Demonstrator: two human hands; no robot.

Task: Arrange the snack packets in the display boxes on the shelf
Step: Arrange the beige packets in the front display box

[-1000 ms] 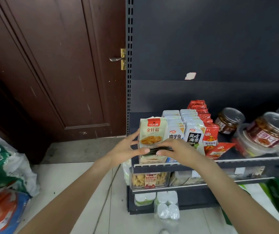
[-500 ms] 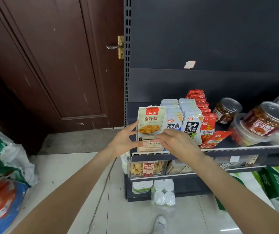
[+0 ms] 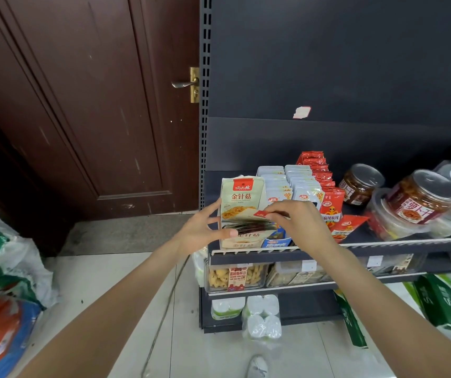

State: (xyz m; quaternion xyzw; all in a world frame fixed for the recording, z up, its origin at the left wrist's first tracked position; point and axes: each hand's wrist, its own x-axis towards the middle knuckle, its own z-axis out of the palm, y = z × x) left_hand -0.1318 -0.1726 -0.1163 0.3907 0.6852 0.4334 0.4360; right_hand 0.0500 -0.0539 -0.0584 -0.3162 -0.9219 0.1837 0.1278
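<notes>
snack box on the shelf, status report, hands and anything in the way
Left hand steadies the beige display box at its left side. Right hand presses the packets into it. Blue packet row crowds the right side.

Dark brown panelled door (image 3: 82, 105) at left with brass lever handle (image 3: 188, 83). Dark grey shelving back panel (image 3: 341, 77) at right, slotted upright (image 3: 205, 91) along its edge. Pale tiled floor (image 3: 109, 282); grey threshold strip (image 3: 126, 230) below door.

The cream display box (image 3: 242, 196) reads "金针菇"; the jar (image 3: 420, 200) label reads "萝卜干".
</notes>
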